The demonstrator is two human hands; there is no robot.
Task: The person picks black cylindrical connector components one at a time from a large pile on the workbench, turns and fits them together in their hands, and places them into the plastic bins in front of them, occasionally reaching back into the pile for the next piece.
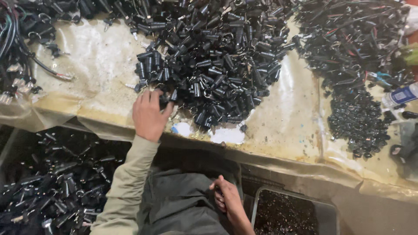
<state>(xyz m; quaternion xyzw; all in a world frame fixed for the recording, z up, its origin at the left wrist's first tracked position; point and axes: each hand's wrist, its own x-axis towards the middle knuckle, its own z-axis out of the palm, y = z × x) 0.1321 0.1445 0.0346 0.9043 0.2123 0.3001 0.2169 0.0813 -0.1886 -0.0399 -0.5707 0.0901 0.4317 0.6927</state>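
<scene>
The heap of black cylindrical parts point(213, 65) lies on the plastic-covered bench point(287, 117), its near edge just under my fingertips. My left hand point(149, 114) reaches up into that edge, fingers curled around one black part. My right hand point(226, 198) rests low by my lap, loosely curled beside a metal tray point(261, 204).

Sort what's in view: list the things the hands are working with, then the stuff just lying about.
In hand:
left hand
pile of black cylindrical parts
right hand

Lying about:
wired parts heap
small black caps
metal tray
bin of parts
bottle
</scene>
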